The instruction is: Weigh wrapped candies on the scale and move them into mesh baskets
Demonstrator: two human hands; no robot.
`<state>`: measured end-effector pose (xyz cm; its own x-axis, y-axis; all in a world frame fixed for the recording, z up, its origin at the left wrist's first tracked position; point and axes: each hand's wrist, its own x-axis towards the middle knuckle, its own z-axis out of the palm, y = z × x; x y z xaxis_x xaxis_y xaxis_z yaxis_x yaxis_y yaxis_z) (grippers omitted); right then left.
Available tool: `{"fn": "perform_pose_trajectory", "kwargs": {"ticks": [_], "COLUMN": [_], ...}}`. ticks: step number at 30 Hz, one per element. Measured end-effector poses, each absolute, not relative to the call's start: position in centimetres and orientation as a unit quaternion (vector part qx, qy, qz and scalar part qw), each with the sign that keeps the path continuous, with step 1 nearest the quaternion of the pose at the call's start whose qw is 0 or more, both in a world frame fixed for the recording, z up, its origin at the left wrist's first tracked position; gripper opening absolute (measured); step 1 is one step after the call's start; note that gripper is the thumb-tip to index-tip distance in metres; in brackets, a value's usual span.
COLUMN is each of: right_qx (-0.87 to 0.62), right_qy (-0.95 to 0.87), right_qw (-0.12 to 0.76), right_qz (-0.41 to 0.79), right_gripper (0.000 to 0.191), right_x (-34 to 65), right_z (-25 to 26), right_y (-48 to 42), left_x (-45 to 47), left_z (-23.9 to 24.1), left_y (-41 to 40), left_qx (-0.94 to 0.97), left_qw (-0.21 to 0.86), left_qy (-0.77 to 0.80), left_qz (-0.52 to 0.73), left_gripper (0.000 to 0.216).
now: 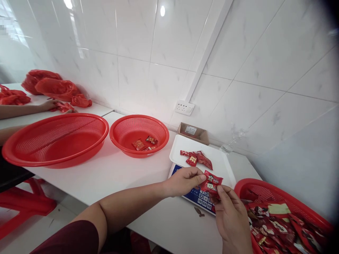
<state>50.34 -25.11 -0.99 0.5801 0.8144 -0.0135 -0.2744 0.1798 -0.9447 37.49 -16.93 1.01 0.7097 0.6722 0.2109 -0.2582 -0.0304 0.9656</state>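
Between my two hands is a small red snack packet (212,180) with cartoon print, held just over the front of the digital scale (203,201). My left hand (184,181) pinches its left edge between thumb and fingers. On the packet's right side, my right hand (231,211) grips the lower corner. Several red packets (197,159) lie on the white tray (225,168) of the scale. To the right of my right hand, a red basket (243,185) is piled with many more red packets (278,225).
A red colander (119,141) holds a few packets; a larger red basin (66,160) stands left of it. Behind the scale are a cardboard box (203,135) and a wall socket (184,107). At the far left, another person's hands (51,104) handle red plastic bags (57,89).
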Motion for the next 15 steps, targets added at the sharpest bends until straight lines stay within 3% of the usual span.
{"fn": "perform_pose_trajectory", "kwargs": {"ticks": [15], "right_qx": [-0.526], "right_qy": [-0.264], "right_qw": [0.719], "right_qz": [0.369], "right_gripper": [0.031], "right_x": [50.45], "right_z": [-1.28], "right_y": [-24.99], "left_x": [37.62], "left_z": [0.31], "left_y": [-16.9], "left_qx": [0.607], "left_qw": [0.702], "left_qy": [0.147], "left_qz": [0.343], "left_gripper": [0.046]}}
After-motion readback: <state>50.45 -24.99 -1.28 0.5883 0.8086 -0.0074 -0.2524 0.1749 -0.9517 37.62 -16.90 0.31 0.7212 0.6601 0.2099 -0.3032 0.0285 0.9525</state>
